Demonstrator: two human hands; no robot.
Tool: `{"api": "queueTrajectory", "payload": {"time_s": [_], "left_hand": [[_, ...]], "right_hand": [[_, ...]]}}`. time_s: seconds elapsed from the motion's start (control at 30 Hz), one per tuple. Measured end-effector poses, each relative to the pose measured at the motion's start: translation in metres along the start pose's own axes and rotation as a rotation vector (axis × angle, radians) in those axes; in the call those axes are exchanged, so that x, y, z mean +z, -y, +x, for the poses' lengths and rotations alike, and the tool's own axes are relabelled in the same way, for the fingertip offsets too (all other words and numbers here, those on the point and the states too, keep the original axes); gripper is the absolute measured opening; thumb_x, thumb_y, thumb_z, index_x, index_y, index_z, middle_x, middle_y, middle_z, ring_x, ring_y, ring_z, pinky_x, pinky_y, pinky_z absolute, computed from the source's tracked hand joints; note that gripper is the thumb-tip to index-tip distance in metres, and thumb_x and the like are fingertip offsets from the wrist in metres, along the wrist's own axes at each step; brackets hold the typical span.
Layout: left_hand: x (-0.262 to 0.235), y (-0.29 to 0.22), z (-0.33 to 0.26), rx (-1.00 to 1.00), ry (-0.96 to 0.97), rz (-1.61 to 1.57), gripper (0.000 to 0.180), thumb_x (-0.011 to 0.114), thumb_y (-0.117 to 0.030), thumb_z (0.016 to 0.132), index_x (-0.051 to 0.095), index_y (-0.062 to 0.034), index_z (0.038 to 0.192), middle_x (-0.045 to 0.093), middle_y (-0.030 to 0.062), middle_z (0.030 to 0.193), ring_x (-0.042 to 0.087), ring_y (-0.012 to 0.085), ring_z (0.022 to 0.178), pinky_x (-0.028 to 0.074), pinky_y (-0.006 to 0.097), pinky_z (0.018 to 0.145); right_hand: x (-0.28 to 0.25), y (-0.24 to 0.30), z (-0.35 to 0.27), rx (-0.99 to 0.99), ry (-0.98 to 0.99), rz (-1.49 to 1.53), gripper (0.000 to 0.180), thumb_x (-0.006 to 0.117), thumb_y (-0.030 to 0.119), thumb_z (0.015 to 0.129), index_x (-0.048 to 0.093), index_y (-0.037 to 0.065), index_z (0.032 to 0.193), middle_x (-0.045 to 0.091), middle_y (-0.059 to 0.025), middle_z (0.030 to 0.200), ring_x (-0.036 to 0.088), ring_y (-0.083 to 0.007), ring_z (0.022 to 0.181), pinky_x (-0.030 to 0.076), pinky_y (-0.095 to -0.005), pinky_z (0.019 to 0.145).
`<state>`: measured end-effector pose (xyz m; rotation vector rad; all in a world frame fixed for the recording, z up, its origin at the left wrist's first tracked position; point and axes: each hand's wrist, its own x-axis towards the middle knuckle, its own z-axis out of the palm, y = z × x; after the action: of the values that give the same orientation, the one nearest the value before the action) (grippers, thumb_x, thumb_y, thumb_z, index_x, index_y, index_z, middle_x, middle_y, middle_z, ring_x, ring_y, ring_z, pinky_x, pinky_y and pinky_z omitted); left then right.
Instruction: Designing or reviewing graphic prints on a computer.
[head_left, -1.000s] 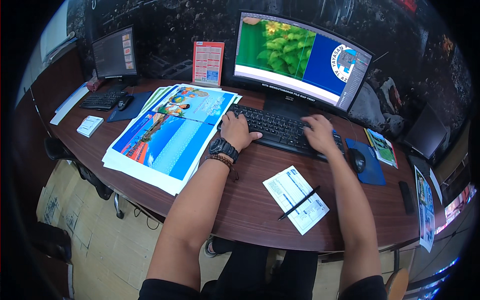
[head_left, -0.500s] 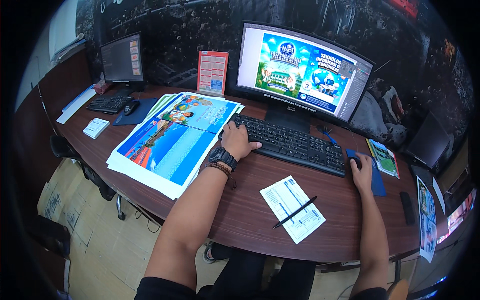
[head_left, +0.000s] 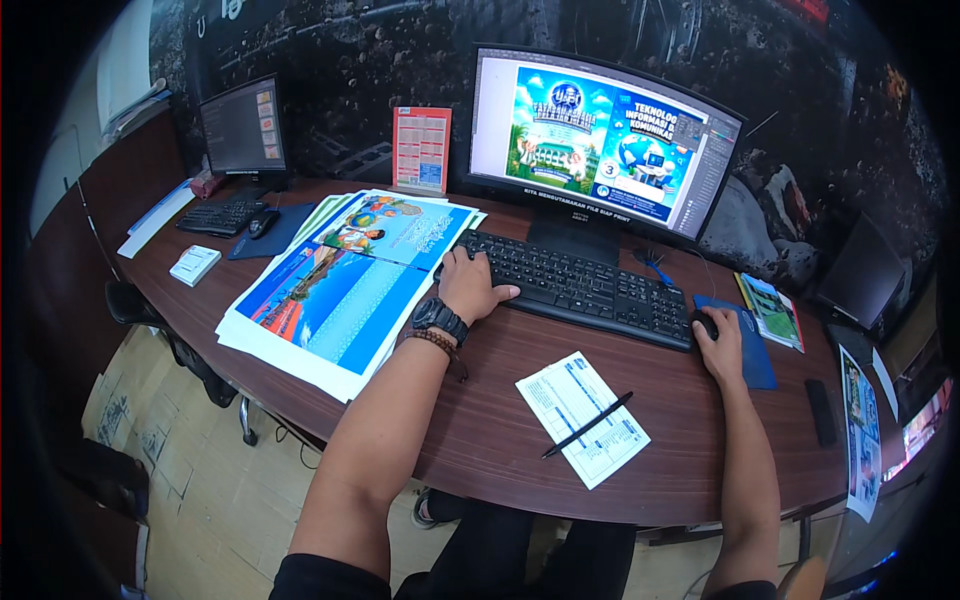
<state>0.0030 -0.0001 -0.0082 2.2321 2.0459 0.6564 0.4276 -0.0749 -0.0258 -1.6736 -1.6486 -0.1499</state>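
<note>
- Keyboard, black, lies at the centre of the frame, below the lit monitor.
- Left hand rests on its left end, fingers bent and loosely spread, thumb held wide.
- Right hand, right of centre, has its fingers curled narrowly over a black mouse on a blue pad.
- Black pen lies across a printed form, lower centre.

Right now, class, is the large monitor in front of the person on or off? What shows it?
On: the large monitor is lit, displaying bright blue and green artwork.
</note>
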Motion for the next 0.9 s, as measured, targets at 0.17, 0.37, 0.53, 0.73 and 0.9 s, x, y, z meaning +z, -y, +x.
{"api": "queueTrajectory", "payload": {"time_s": [0.17,0.37,0.53,0.73,0.9], "left_hand": [[-0.0009,-0.0007,-0.0013,0.008,-0.014,-0.013,0.079,0.078,-0.056,0.076,0.061,0.0058,0.121,0.051,0.0277,0.128,0.044,0.0414,0.124,0.043,0.047,0.104],[0.0031,0.0010,-0.0001,0.005,-0.060,0.025,0.078,0.077,-0.058,0.075,0.063,0.0042,0.120,0.051,0.0260,0.127,0.044,0.0398,0.122,0.041,0.046,0.104],[0.0027,0.0008,0.0019,-0.029,0.015,-0.029,0.077,0.077,-0.058,0.076,0.062,0.0008,0.123,0.044,0.0242,0.137,0.035,0.0410,0.131,0.031,0.053,0.110],[0.0002,0.0000,-0.0029,-0.014,-0.037,0.023,0.078,0.077,-0.057,0.075,0.062,0.0033,0.121,0.051,0.0246,0.128,0.042,0.0401,0.125,0.038,0.049,0.105],[0.0010,-0.0003,0.0000,-0.025,-0.013,0.011,0.077,0.076,-0.058,0.077,0.062,0.0015,0.123,0.048,0.0238,0.132,0.039,0.0402,0.128,0.034,0.052,0.107]], "right_hand": [[0.0011,-0.0058,0.0015,0.014,-0.004,0.010,0.038,0.068,0.023,0.086,0.066,0.003,0.118,0.055,-0.0183,0.116,0.057,-0.0354,0.110,0.045,-0.0402,0.097],[0.0011,-0.0038,0.0018,0.012,0.001,0.009,0.038,0.068,0.024,0.086,0.066,0.003,0.118,0.055,-0.0182,0.116,0.057,-0.0355,0.111,0.045,-0.0406,0.097],[0.0015,-0.0055,0.0011,0.005,-0.007,-0.002,0.036,0.069,0.024,0.086,0.067,0.004,0.116,0.055,-0.0181,0.115,0.057,-0.0355,0.110,0.045,-0.0406,0.097],[-0.0027,0.0023,-0.0007,0.004,-0.003,-0.026,0.033,0.068,0.020,0.081,0.068,0.004,0.110,0.056,-0.0175,0.115,0.057,-0.0364,0.109,0.046,-0.0414,0.095],[-0.0031,0.0009,-0.0016,-0.002,-0.026,-0.021,0.031,0.067,0.017,0.078,0.068,0.005,0.106,0.056,-0.0170,0.113,0.058,-0.0362,0.108,0.047,-0.0416,0.095]]}}
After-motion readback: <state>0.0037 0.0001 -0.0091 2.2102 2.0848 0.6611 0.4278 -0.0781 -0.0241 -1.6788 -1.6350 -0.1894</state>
